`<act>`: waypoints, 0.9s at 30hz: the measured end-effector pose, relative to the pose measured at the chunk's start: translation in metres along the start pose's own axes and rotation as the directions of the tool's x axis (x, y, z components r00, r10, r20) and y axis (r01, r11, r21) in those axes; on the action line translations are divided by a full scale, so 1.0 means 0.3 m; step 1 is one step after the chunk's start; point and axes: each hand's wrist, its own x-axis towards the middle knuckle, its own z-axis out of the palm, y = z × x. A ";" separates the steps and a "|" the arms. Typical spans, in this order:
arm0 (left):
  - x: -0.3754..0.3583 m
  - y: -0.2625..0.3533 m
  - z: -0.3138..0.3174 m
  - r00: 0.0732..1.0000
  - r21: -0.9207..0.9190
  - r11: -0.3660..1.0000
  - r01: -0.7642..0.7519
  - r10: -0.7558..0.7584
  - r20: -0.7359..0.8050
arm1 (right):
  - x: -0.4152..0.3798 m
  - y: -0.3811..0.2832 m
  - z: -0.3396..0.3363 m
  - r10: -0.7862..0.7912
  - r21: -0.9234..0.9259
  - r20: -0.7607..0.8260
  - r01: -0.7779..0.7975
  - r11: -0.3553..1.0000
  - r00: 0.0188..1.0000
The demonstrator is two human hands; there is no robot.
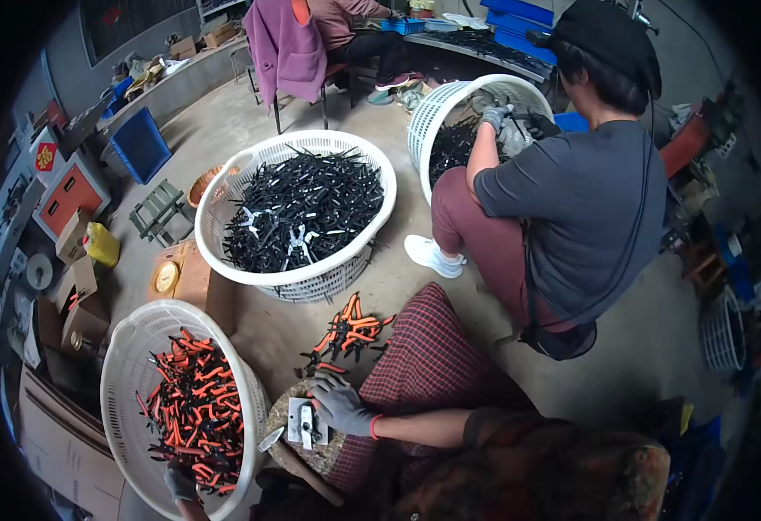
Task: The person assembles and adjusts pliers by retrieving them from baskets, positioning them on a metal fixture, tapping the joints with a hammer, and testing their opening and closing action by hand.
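My right hand [339,405], in a grey glove with a red band at the wrist, rests beside a metal block [307,423] on a round stump [332,451]. Its fingers curve over a small dark and orange piece, mostly hidden. A hammer-like tool with a wooden handle [309,473] lies across the stump. My left hand [182,483], also gloved, is low at the near side of a white basket [120,365], beside orange-and-black pliers [198,399]; its fingers are unclear. More orange-handled pliers [352,330] lie on the floor beyond the stump.
A white basket [385,187] of black tools stands ahead. At right, a crouching person [571,200] has gloved hands in a tilted basket [424,117]. Another person [345,26] sits at the back. Cardboard boxes [215,291], a folding stool [159,211] and a blue crate [140,146] are left.
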 end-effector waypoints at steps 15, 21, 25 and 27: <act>-0.918 0.029 1.146 0.473 0.426 0.206 -0.881 0.384 0.793 | 0.007 -0.114 -0.295 0.356 0.803 0.108 -0.292 0.519 0.928; -0.976 -0.024 1.211 0.417 0.283 0.420 -0.862 0.271 0.868 | -0.049 0.072 -0.293 0.251 0.903 0.411 -0.354 -0.243 0.876; -0.978 0.087 1.215 0.699 0.343 0.677 -0.652 0.361 0.617 | -0.024 0.132 -0.352 0.169 0.890 0.388 -0.321 -0.324 0.906; -0.855 0.030 1.156 0.704 0.444 0.744 -0.499 0.049 0.708 | -0.008 0.069 -0.423 0.155 0.923 0.360 -0.327 -0.203 0.920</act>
